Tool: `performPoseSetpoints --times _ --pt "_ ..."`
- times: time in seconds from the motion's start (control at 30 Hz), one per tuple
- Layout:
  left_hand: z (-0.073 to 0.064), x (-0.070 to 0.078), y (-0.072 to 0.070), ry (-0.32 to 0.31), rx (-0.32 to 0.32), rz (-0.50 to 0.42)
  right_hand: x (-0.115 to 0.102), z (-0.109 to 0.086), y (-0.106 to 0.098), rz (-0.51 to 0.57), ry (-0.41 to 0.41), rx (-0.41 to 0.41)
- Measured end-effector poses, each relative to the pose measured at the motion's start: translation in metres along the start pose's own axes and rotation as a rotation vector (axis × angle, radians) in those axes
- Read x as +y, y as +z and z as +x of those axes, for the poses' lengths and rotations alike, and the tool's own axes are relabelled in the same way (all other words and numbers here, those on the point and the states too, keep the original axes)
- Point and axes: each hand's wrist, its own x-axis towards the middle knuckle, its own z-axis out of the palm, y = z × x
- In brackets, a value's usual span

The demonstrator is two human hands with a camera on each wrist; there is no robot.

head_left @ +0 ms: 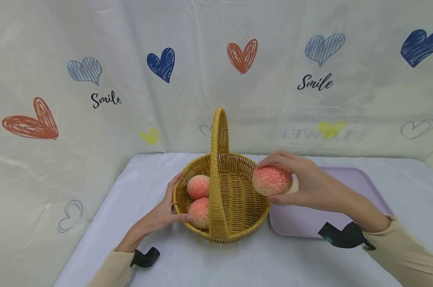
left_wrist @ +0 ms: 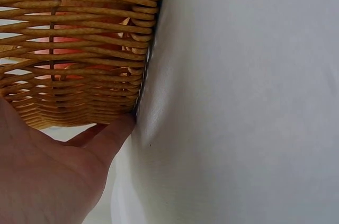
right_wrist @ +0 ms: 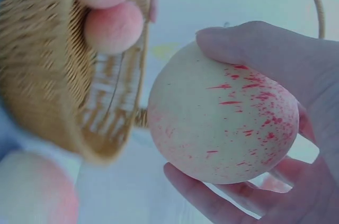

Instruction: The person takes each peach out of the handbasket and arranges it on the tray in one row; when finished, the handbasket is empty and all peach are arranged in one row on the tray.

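A wicker basket (head_left: pixel 239 207) with a tall arched handle stands on the table. Two pink and cream peaches, an upper one (head_left: pixel 198 187) and a lower one (head_left: pixel 200 213), lie in its left half. My left hand (head_left: pixel 163 212) holds the basket's left side, thumb by the rim; in the left wrist view its fingers meet the wall low down, by the tablecloth. My right hand (head_left: pixel 309 185) grips another peach (right_wrist: pixel 222 115) between thumb and fingers, raised at the basket's right rim. One more peach (right_wrist: pixel 37 189) shows at the lower left of the right wrist view.
A pale lilac tray (head_left: pixel 298 223) lies to the right of the basket, partly hidden by my right arm. White cloth (head_left: pixel 216 267) covers the table. Behind it hangs a white curtain (head_left: pixel 202 24) printed with hearts and the word "Smile".
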Motion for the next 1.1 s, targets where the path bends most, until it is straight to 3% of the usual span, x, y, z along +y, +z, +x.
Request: performPoseSetpoints --times 0.27,0.6,0.8,1.1 --pt "0.001 0.001 0.002 -0.003 -0.005 0.002 0.03 -0.057 -0.023 -0.223 0.056 0.058" --pt "0.0 0.001 0.002 0.011 0.007 -0.007 0.089 -0.109 -0.013 -0.189 0.061 0.168" --pt "0.0 0.0 0.001 0.016 0.004 -0.008 0.116 -0.116 0.001 -0.236 0.107 0.198" --pt "0.0 0.002 0.001 0.015 0.007 -0.017 0.13 -0.104 0.011 -0.263 0.226 0.198"
